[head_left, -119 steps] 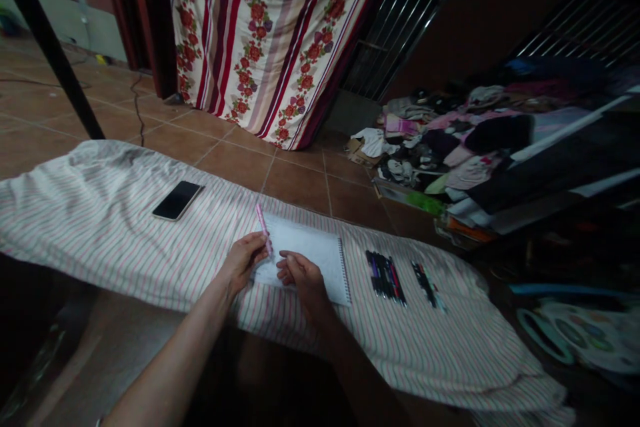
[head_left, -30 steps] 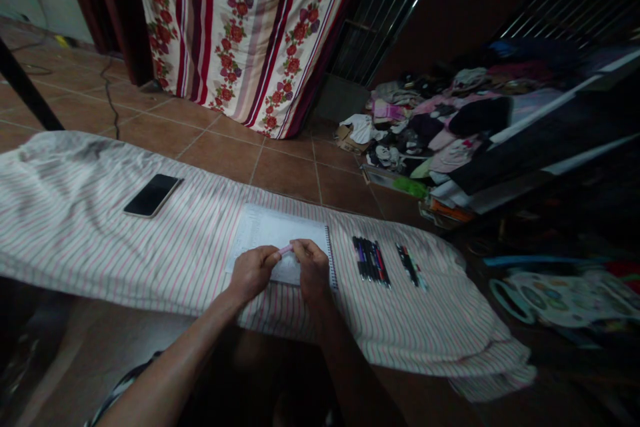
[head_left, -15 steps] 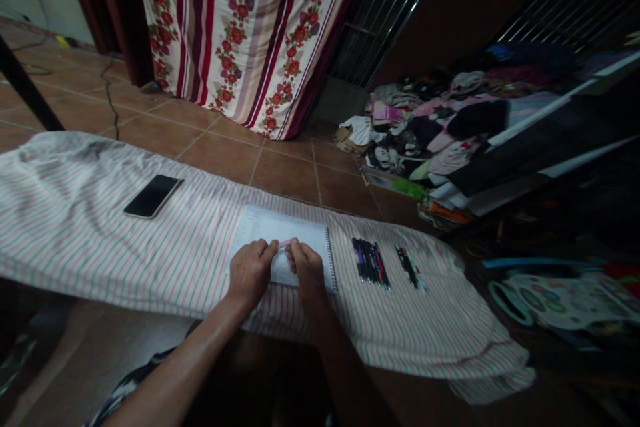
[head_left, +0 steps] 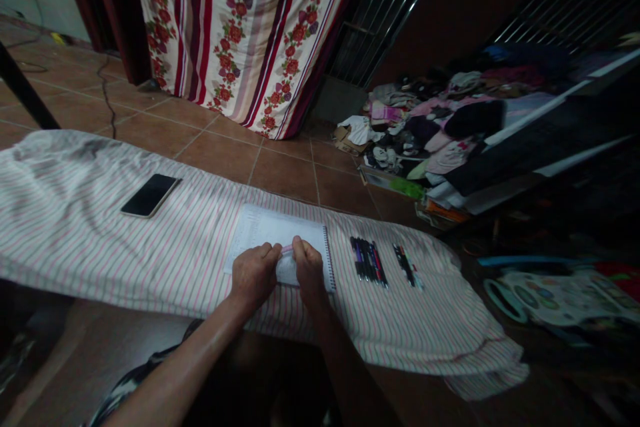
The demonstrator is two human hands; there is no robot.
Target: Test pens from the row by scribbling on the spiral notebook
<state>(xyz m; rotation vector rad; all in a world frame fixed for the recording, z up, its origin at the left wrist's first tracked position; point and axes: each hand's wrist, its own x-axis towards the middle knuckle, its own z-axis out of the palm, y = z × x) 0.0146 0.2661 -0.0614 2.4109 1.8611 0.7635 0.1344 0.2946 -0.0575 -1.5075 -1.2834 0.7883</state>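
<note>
Above a spiral notebook, my left hand and my right hand are close together, both closed. Between their fingertips runs a slim pale pink pen, one end in each hand. Most of it is hidden by the fingers, so I cannot tell whether it is capped. The notebook lies open with its wire binding to the right, and faint writing shows on its page. Just right of it, a row of dark pens lies side by side. A smaller group of pens sits further right.
A striped cloth covers the long surface under everything. A phone lies on it at the left. Beyond are a tiled floor, a flowered curtain and a heap of clothes. A light-coloured patterned item is at the right.
My hands have come slightly closer together, covering more of the pen. The whole view has shifted a little; the notebook, phone and other pens lie as before.
</note>
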